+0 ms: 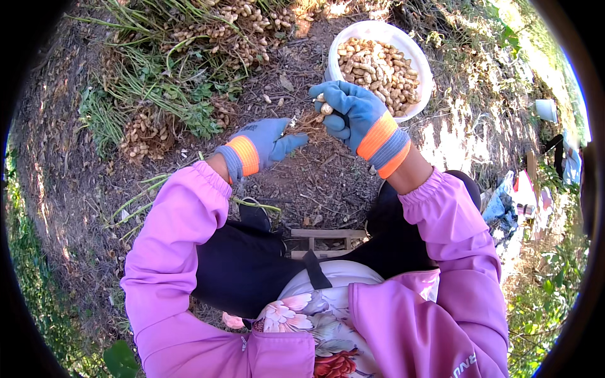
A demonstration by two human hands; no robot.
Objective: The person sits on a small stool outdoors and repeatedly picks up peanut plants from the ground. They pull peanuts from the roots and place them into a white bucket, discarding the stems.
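My left hand (267,144), in a blue-grey work glove with an orange cuff, grips a peanut plant by its root end. The plant's brown, stringy roots (312,125) stick out between my two hands. Green stems (153,184) show beyond my left forearm and seem to belong to the same plant. My right hand (352,113), gloved alike, has its fingers closed around a few peanut pods (326,109) beside the roots. Just beyond that hand stands a white plastic bucket (334,61) with many loose peanut pods (378,71) inside.
Pulled peanut plants (189,61) with pods attached lie heaped at the upper left. A low wooden stool or frame (328,233) sits between my legs. A small white container (546,110) and cloth items (503,203) lie off to the right. Dry litter covers the soil (302,184).
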